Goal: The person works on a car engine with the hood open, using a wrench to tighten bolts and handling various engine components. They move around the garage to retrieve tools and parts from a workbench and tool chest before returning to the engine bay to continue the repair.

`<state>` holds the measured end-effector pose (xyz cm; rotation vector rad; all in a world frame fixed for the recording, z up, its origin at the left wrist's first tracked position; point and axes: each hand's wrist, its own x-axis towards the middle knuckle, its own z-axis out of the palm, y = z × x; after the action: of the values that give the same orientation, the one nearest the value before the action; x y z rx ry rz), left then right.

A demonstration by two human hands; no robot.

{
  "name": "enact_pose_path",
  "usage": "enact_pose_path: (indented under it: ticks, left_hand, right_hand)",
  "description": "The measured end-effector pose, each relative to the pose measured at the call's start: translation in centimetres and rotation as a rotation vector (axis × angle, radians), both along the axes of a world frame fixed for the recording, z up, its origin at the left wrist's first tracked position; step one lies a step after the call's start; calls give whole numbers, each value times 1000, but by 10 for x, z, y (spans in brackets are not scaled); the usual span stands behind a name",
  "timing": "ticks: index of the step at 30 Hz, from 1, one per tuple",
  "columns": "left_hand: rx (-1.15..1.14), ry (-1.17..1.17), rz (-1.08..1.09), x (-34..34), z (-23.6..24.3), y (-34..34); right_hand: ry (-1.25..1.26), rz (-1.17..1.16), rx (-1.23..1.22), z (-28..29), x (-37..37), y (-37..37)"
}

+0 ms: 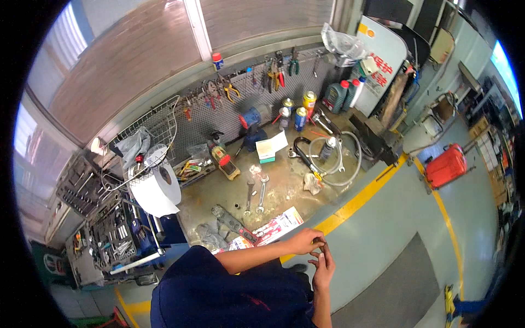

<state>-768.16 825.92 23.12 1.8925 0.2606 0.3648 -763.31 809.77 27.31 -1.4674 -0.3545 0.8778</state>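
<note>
My left hand (304, 241) and my right hand (324, 267) meet in front of me, past the bench's near edge. Their fingertips come together around something small and dark that I cannot make out. The left fingers are curled in a pinch; the right thumb and fingers close in from below. Nearest to them on the workbench (292, 198) lies a red-and-white printed sheet or package (281, 224). A dark power strip (234, 223) rests at its left. Two wrenches (262, 194) lie side by side farther in, below an opened white-and-green box (268, 147).
A toilet roll (158, 188) hangs by a wire basket at left, above socket sets (117, 235). Spray cans (301, 118), a coiled clear hose (355, 164) and a vise (377, 136) stand at the back right. Pliers hang on the pegboard (208, 117). A red case (445, 165) is on the floor.
</note>
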Motion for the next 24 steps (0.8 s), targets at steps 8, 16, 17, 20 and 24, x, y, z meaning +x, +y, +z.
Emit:
enact_pose_path:
  ticks: [8, 16, 17, 20, 24]
  left_hand:
    - [-33, 106, 190, 60, 22, 15]
    - [67, 148, 427, 182, 13, -29]
    - [70, 145, 455, 207, 10, -37]
    - [45, 180, 468, 282, 10, -74]
    - [75, 167, 362, 391, 30, -118]
  right_hand:
    - [120, 170, 83, -10, 100, 39]
    - [204, 328, 70, -26, 239, 7]
    - [205, 355, 65, -21, 264, -1]
    - [202, 378, 59, -11, 343, -40]
    - [198, 268, 91, -13, 448, -91]
